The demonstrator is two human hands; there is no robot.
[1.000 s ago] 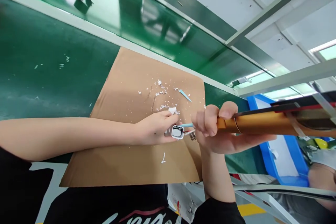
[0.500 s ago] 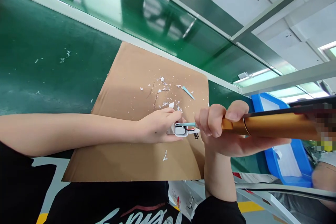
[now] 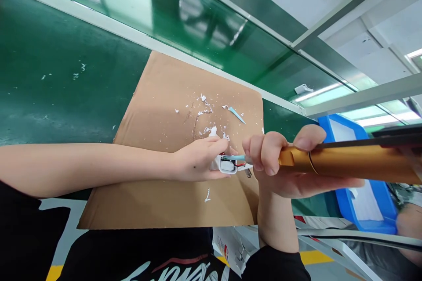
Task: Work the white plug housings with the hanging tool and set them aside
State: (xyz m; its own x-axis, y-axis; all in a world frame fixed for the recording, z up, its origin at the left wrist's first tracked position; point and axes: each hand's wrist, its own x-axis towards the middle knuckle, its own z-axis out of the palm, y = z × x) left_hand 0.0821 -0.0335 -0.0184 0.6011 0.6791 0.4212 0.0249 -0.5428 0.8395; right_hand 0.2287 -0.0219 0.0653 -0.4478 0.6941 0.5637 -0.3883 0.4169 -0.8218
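Observation:
My left hand is closed around a small white plastic housing with its open end facing right. Red and black wires and a white plug piece with metal prongs stick out of that end. My right hand grips a thick gold-orange cylindrical handheld tool, its dark-topped body running off to the right. From the tool's front, a light-blue blade-like tip reaches into the upper side of the housing's opening. The tip's far end is hidden inside.
Under my hands lies a cardboard sheet on a green bench. White shavings and a loose light-blue pointed piece are scattered on it. A blue bin stands at right, near another person's arm. A metal rail crosses behind.
The tool's rear end has shifted slightly lower, and my right thumb has moved a little to the right along it. The plug piece has tilted slightly. My left hand stays nearly still.

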